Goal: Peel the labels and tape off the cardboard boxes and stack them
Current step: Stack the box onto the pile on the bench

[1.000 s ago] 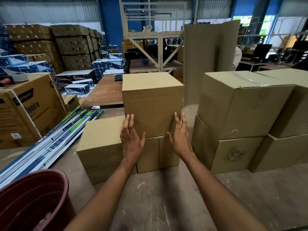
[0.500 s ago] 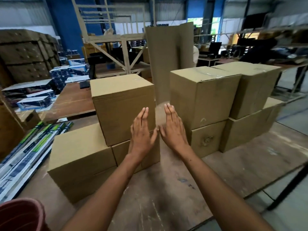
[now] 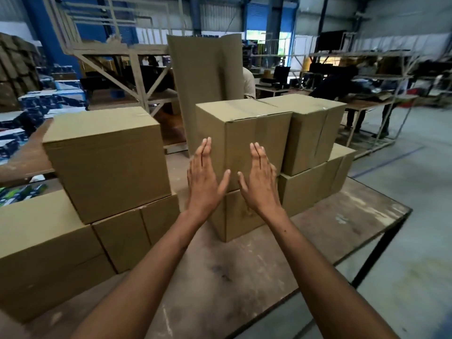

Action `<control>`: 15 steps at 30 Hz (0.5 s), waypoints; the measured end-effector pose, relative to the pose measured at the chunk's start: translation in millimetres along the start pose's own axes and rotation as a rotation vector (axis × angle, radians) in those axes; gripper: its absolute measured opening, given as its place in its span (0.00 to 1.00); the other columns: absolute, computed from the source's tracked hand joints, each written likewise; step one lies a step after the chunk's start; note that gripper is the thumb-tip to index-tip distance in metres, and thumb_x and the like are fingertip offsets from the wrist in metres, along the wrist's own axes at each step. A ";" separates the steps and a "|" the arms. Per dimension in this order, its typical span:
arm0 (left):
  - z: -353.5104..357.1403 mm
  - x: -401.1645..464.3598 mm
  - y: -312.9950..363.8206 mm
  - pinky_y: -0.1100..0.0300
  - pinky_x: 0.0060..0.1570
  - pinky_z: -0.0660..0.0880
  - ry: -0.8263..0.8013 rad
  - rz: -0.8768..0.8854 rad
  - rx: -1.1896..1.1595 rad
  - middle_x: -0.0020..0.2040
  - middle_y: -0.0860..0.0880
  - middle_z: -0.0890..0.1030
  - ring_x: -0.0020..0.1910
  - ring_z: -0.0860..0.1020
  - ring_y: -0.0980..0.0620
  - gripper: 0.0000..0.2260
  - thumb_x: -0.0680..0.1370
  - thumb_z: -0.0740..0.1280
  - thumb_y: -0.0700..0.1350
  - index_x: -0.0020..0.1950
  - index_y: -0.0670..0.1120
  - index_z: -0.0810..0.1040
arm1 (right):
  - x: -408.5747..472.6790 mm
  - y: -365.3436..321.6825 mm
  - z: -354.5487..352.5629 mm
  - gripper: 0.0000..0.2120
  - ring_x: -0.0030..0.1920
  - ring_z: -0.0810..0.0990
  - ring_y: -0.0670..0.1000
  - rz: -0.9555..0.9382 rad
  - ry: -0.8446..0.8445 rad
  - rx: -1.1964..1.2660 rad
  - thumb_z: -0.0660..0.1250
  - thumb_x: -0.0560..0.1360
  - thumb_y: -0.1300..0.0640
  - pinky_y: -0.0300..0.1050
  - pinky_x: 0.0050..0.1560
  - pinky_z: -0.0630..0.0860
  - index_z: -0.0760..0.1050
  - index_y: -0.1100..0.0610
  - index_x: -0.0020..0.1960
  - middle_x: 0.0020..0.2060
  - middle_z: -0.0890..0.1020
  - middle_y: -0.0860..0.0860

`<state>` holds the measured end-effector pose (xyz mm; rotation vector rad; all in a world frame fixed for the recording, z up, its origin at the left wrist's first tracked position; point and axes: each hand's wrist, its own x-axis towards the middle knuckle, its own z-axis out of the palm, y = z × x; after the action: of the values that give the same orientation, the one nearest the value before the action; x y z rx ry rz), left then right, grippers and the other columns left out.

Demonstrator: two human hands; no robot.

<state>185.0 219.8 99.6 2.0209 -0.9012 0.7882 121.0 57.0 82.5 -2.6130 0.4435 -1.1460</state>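
Setting: a warehouse hall.
Floor: grey concrete floor (image 3: 415,192), right of the hands.
Work surface: worn wooden table (image 3: 220,272), beneath the hands.
Beyond the hands: beige metal frame (image 3: 137,69), blue wall (image 3: 90,28).
Light: daylight through a far opening (image 3: 254,36).

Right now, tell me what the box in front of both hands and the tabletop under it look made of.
Box: brown cardboard, matte; folded flaps, with glossy clear tape along the top seam. Tabletop: likely wood board, dull, scuffed, pale-stained; its dark legs look like metal.
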 end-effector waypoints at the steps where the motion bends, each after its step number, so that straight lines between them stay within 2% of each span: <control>1: 9.6 3.5 7.0 0.45 0.83 0.59 0.012 -0.013 -0.005 0.86 0.45 0.58 0.85 0.58 0.47 0.41 0.82 0.71 0.53 0.88 0.44 0.52 | 4.8 13.0 -2.7 0.41 0.87 0.52 0.52 -0.007 -0.006 -0.005 0.66 0.83 0.48 0.59 0.82 0.62 0.47 0.54 0.88 0.87 0.53 0.51; 9: 71.9 17.7 37.9 0.43 0.83 0.59 0.043 -0.143 0.014 0.86 0.45 0.57 0.85 0.57 0.47 0.41 0.83 0.70 0.53 0.88 0.45 0.50 | 43.2 92.6 -8.5 0.41 0.86 0.53 0.53 -0.054 -0.069 0.012 0.66 0.83 0.49 0.61 0.81 0.63 0.47 0.54 0.88 0.87 0.54 0.52; 15: 103.2 20.0 45.4 0.49 0.82 0.59 0.099 -0.216 0.085 0.85 0.44 0.55 0.84 0.58 0.45 0.41 0.82 0.71 0.54 0.88 0.48 0.51 | 60.9 128.2 -2.5 0.42 0.87 0.50 0.53 -0.094 -0.142 0.011 0.65 0.84 0.48 0.60 0.82 0.59 0.44 0.54 0.88 0.87 0.50 0.52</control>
<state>182.3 107.0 80.1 2.0911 -0.5903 0.8090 136.1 -84.2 80.3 -2.7088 0.2881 -0.9776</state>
